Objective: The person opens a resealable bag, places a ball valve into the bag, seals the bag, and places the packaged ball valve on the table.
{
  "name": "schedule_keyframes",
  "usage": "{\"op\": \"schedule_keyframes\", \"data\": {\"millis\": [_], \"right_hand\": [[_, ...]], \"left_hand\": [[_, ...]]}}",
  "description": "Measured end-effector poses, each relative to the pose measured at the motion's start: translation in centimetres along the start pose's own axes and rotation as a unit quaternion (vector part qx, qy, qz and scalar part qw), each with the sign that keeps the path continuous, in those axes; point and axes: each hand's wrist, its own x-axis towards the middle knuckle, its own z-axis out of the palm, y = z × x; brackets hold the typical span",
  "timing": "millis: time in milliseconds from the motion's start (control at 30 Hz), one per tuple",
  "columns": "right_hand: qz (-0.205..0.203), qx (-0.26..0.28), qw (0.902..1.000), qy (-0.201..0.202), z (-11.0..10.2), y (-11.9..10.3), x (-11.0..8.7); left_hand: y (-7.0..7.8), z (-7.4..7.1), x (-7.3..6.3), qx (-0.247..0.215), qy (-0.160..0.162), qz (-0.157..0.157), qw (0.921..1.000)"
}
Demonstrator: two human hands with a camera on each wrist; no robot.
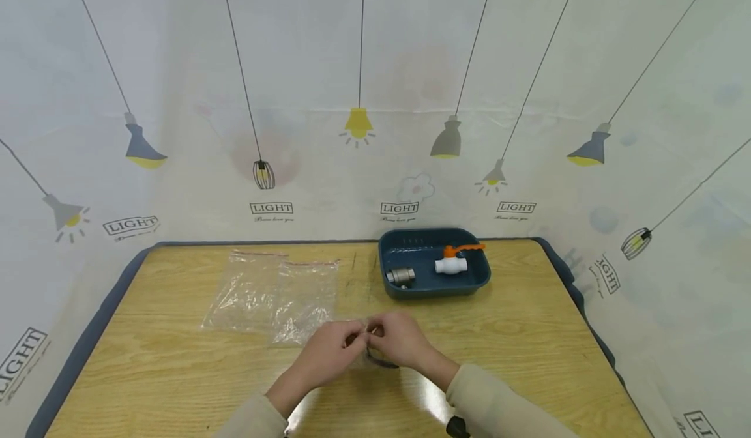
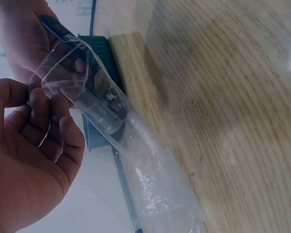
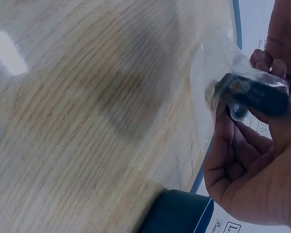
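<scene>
Two bare hands meet at the lower centre of the head view, over a wooden table (image 1: 176,386). The left hand (image 1: 327,352) pinches the edge of a clear plastic bag (image 3: 202,85) between thumb and fingertips. The right hand (image 1: 403,340) curls its fingers around a metal valve (image 2: 105,110), whose body shows through the film. The valve sits between the hands, its dark blue lever (image 3: 262,98) closer to the right one. In the left wrist view the lever's long axis slants from the upper left down towards the centre, away from the left fingers; whether its tip is inside the plastic, I cannot tell. In the head view, two more clear bags (image 1: 243,294) (image 1: 305,301) lie flat left of centre. A dark blue tray (image 1: 434,292) stands right of centre, beyond the hands, holding a metal fitting (image 1: 401,276) and a white valve with an orange handle (image 1: 452,266)
</scene>
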Motion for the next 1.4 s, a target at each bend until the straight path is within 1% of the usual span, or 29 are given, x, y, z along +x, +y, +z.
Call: {"op": "schedule_keyframes", "data": {"millis": [67, 200, 300, 400, 467, 600, 700, 800, 900, 1000, 1100, 1200, 1333, 1400], "right_hand": [[0.006, -0.006, 1.0000, 0.001, 0.0, -0.1, 0.0], [0.015, -0.015, 0.9997, -0.012, -0.2, -0.1, -0.1], [0.012, -0.006, 0.9996, -0.026, -0.5, 0.0, -0.1], [0.002, 0.001, 0.9995, -0.033, -1.0, 0.1, -0.3], [-0.013, 0.001, 0.9995, -0.027, -1.4, 0.0, -0.5], [-0.062, -0.009, 0.9980, 0.008, -2.1, -0.2, -0.8], [-0.091, -0.012, 0.9955, 0.023, -2.5, -0.4, -1.2], [-0.104, -0.016, 0.9944, 0.013, -2.7, -0.6, -1.5], [-0.114, -0.025, 0.9932, 0.000, -2.7, -0.6, -1.8], [-0.122, -0.040, 0.9917, 0.001, -2.5, -0.4, -1.8], [-0.131, -0.054, 0.9898, 0.017, -2.4, -0.4, -1.8], [-0.137, -0.058, 0.9879, 0.044, -2.5, -0.6, -1.9], [-0.160, -0.052, 0.9823, 0.082, -2.8, -1.0, -1.8], [-0.176, -0.050, 0.9781, 0.099, -3.0, -1.2, -1.7]], "left_hand": [[0.1, 0.0, 0.0, -0.007, 0.001, 0.000, 1.0000], [0.3, -0.1, 0.0, -0.043, -0.002, -0.003, 0.9990], [0.3, -0.2, 0.0, -0.071, -0.002, -0.006, 0.9975], [0.3, -0.5, 0.1, -0.096, 0.006, -0.006, 0.9953], [0.3, -0.7, 0.1, -0.103, 0.012, -0.011, 0.9945], [0.4, -1.1, 0.3, -0.108, 0.014, -0.038, 0.9934], [0.2, -1.4, 0.4, -0.121, 0.020, -0.053, 0.9911], [0.0, -1.6, 0.6, -0.134, 0.030, -0.057, 0.9889], [-0.2, -1.7, 0.6, -0.134, 0.040, -0.062, 0.9882], [-0.2, -1.8, 0.6, -0.137, 0.046, -0.071, 0.9870], [-0.2, -2.0, 0.5, -0.144, 0.047, -0.079, 0.9854], [-0.1, -2.3, 0.5, -0.157, 0.049, -0.092, 0.9820], [-0.1, -2.9, 0.4, -0.191, 0.065, -0.128, 0.9711], [-0.1, -3.0, 0.3, -0.203, 0.073, -0.139, 0.9665]]}}
